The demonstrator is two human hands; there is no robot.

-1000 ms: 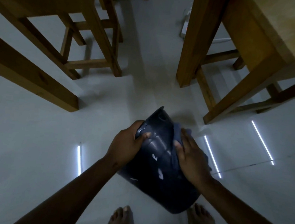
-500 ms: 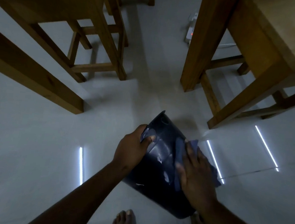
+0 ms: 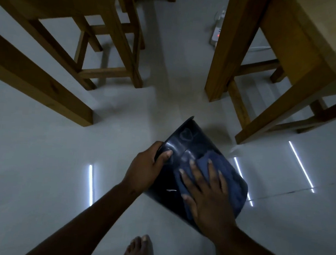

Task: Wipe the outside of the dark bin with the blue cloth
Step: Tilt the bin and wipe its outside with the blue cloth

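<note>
1. Overhead, the wooden tables (image 3: 304, 47) frame a pale floor (image 3: 27, 166), and the view has crept forward since a second ago, so more of the power strip (image 3: 217, 30) shows beyond the table leg.
2. Tilted on its side between the person's arms, the dark bin (image 3: 184, 141) is held above the floor, its rim pointing away and to the left, its base near the bare foot (image 3: 142, 249).
3. Spread flat with fingers apart, the right hand (image 3: 207, 198) presses the blue cloth (image 3: 219, 162) onto the bin's upper wall; a second ago it sat on the right flank, so the wiping has travelled across to the top face.
4. Closed around the rim, the left hand (image 3: 145, 170) grips the bin, thumb lying on the outer wall, steadying it much as before.
5. Judging by that shift, the wipe is midway; the left flank and underside probably remain.
</note>
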